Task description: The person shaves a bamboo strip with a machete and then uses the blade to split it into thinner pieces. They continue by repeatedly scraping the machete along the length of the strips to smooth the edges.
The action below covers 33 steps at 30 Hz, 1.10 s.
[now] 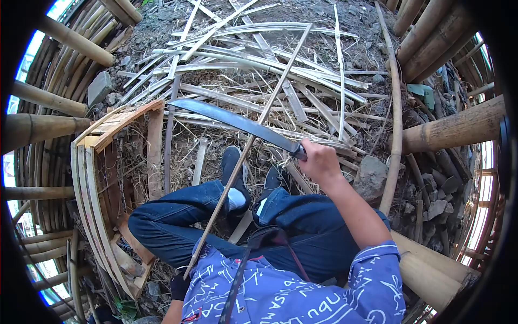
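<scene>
My right hand (pixel 319 162) is wrapped round the dark handle of a long machete (pixel 237 122), whose blade points left. The blade crosses a long thin bamboo strip (pixel 231 183) that slants up from my lap towards the pile of strips. At the strip's lower end, beside my left hip, is my left hand (pixel 178 285) in a dark glove, partly hidden by my shirt; its fingers cannot be made out. My crossed legs in jeans lie under the strip.
Split bamboo strips (pixel 226 65) lie heaped on the ground ahead. A wooden frame (pixel 89 178) stands at the left. Rocks (pixel 371 177) and a long pole (pixel 397 124) are on the right. Bamboo poles (pixel 453 124) jut in from both sides.
</scene>
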### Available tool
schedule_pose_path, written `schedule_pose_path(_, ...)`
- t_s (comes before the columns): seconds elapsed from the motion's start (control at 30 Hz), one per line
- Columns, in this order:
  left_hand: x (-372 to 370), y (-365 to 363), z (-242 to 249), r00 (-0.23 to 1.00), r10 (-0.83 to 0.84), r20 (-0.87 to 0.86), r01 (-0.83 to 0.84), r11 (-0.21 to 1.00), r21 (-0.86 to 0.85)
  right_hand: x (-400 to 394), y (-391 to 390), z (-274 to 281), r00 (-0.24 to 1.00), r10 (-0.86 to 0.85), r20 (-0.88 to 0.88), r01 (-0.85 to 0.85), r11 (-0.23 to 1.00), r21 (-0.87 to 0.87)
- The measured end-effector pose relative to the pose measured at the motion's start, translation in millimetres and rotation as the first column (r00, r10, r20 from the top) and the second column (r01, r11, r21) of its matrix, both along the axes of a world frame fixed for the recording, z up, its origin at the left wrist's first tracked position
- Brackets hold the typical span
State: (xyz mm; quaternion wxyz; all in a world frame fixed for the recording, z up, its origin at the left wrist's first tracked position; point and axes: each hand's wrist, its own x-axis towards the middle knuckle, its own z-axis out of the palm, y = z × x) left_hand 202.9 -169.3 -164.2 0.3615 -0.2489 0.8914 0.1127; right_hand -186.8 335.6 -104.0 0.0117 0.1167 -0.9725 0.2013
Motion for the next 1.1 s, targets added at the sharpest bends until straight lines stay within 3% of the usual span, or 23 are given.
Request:
schedule_pose_path(0.13,-19.6,7.6,17.0,0.999,0.013,0.053,-0.014,1.000,0.018,-4.7,-3.3,-5.7,0.999,0.014,-0.037,-0.014,1.000,-0.007)
schedule_pose_path(0.2,-40.5,20.8,38.1,0.999,0.045,0.022,-0.048,0.985,0.163,-6.5,-5.6,-3.4,0.999,0.019,-0.032,-0.019,1.000,-0.007)
schedule_pose_path(0.3,-46.7,20.9,43.1,0.996,0.080,0.030,-0.085,0.969,0.231,-10.2,-3.8,2.5,0.999,0.031,-0.043,-0.031,1.000,0.002)
schedule_pose_path(0.43,-56.1,20.8,49.4,0.993,0.018,0.113,-0.044,0.972,0.233,-15.9,1.0,0.4,0.996,0.038,-0.077,-0.037,0.999,0.023)
schedule_pose_path(0.5,-59.0,27.5,56.0,0.994,0.087,0.066,-0.101,0.965,0.242,-20.0,3.3,0.4,0.995,0.052,-0.086,-0.050,0.998,0.024)
schedule_pose_path(0.53,-58.4,28.0,58.5,0.994,0.089,0.067,-0.103,0.965,0.239,-21.9,4.4,2.3,0.997,0.060,-0.055,-0.056,0.996,0.074)
schedule_pose_path(0.6,-58.5,29.6,62.6,0.996,-0.074,0.052,0.065,0.984,0.165,-27.3,9.0,0.8,0.997,0.068,-0.023,-0.065,0.990,0.123)
schedule_pose_path(0.67,-63.5,34.1,65.5,0.998,-0.036,0.047,0.029,0.989,0.142,-36.9,17.9,-8.6,0.991,0.121,-0.062,-0.105,0.971,0.217)
schedule_pose_path(0.73,-60.6,34.0,71.6,0.999,0.005,0.049,-0.011,0.993,0.119,-58.7,39.4,-29.7,1.000,0.019,0.019,-0.024,0.943,0.333)
schedule_pose_path(0.8,-58.7,32.2,73.2,0.997,-0.076,-0.027,0.079,0.989,0.128,-70.8,57.9,-37.4,0.987,-0.161,0.023,0.143,0.927,0.348)
schedule_pose_path(0.83,-68.3,42.7,84.5,0.997,-0.066,-0.029,0.069,0.990,0.126,-71.0,63.2,-40.3,0.988,-0.151,0.021,0.134,0.929,0.346)
schedule_pose_path(0.9,-88.4,59.9,105.1,0.997,-0.005,0.073,0.005,1.000,-0.001,-68.5,63.6,-43.8,0.965,-0.255,0.059,0.231,0.936,0.265)
schedule_pose_path(1.03,-66.6,51.0,85.9,0.999,-0.047,0.022,0.048,0.998,-0.046,-44.2,54.3,-28.1,0.963,-0.226,0.144,0.185,0.949,0.255)
schedule_pose_path(1.07,-36.3,26.0,59.0,0.983,-0.183,-0.017,0.184,0.983,0.010,-36.4,46.2,-23.3,0.963,-0.223,0.148,0.179,0.948,0.263)
schedule_pose_path(1.1,-30.5,22.8,55.1,0.982,-0.181,-0.058,0.184,0.982,0.044,-27.8,37.7,-19.3,0.979,-0.143,0.147,0.108,0.969,0.223)
